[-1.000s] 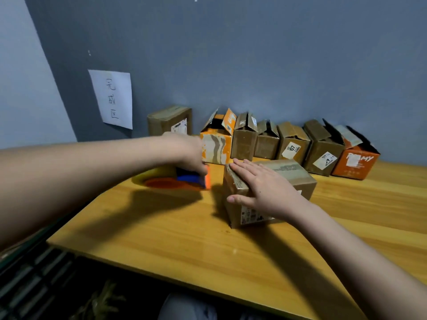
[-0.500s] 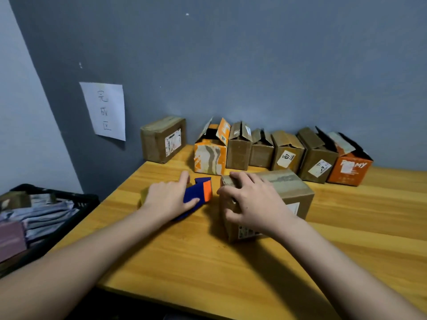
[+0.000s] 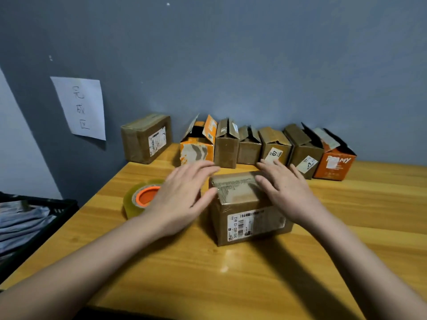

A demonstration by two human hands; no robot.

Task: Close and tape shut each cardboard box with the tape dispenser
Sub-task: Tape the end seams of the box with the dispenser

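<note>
Status: front box (image 3: 247, 204) at table (image 3: 231, 273) centre is closed and taped. Left hand (image 3: 180, 197) and right hand (image 3: 284, 192) lie on it, fingers straight. Tape dispenser (image 3: 143, 197) rests at 9 o'clock. Taped box (image 3: 146, 138) stands at 11 o'clock; six open boxes (image 3: 265, 144) at 12 o'clock remain.

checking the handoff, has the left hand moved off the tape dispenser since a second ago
Yes. The left hand has let go of the tape dispenser and shifted right, toward the box in front; the dispenser lies on the table.
</note>
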